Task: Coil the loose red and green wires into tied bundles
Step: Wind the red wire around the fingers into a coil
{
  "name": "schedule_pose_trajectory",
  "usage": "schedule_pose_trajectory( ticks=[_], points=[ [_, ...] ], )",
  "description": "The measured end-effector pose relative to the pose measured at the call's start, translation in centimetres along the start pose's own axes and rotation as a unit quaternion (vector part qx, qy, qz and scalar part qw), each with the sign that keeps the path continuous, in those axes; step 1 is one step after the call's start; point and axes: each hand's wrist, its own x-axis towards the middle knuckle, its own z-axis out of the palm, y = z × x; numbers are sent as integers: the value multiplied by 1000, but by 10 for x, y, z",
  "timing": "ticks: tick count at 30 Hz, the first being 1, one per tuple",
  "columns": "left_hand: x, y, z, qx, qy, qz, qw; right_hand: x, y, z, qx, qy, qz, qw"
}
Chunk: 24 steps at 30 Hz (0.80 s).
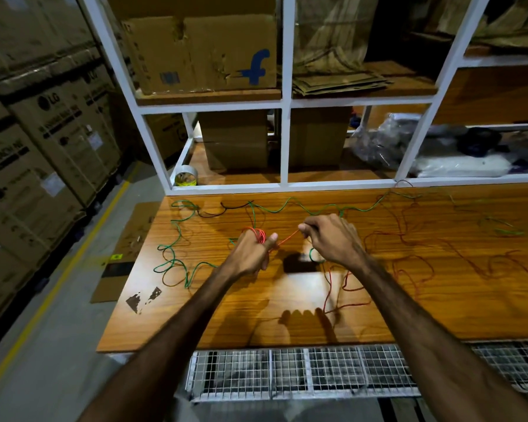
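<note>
Wire is the whole matter here: the red wire [287,239] is thin, light and soft, so I judge it bends easily but also springs back and tangles, and it can slip out of a loose coil. The left hand [250,254] holds a small red coil [259,234] wound around its fingers, thumb up beside it; the right hand [333,239] pinches the same wire between thumb and fingertips, near the coil, and the piece between the hands is stretched straight above the desk [287,324]. The rest of the red wire lies in loose loops on the desk to the right and under the right forearm. The green wire [177,257] lies in waves along the far and left part of the desk, not coiled. In my opinion the best place to hold is close to the coil, with light tension, letting the wire slide through the fingers. For writing, the boxes [58,123] stacked at the left carry "LG" and part of "WASHING MACHINE"; the box on the shelf [201,53] shows a blue "f" mark. A roll of tape [185,178] sits on the lower shelf.
</note>
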Motion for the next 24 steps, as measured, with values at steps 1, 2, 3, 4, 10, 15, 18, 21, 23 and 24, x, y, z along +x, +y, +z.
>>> schedule_pose_trajectory(
  ticks=[1,2,3,4,10,15,18,21,23,24],
  points=[
    [1,-1,3,-8,10,-2,1000,1,2,0,-6,5,0,1000],
    [0,0,5,-19,21,-3,1000,1,5,0,-9,5,-3,1000],
    [1,0,9,-31,33,-6,999,2,7,0,-10,1,-4,1000],
    [2,2,12,-47,38,-7,998,2,10,0,-12,-7,-3,1000],
    [-2,16,38,-262,13,-118,958,-3,-12,18,-161,-58,-34,985],
    [0,13,42,-379,-16,-184,907,-29,-33,35,-188,-33,-136,972],
    [0,11,36,-404,-30,-201,892,-36,-27,33,-171,-7,-174,970],
    [1,11,32,-429,-41,-214,877,-38,-21,32,-137,4,-222,965],
    [2,13,33,-448,-42,-218,866,-40,-22,33,-48,25,-220,974],
    [2,13,33,-451,-42,-220,864,-41,-24,33,2,37,-208,977]
  ],
)
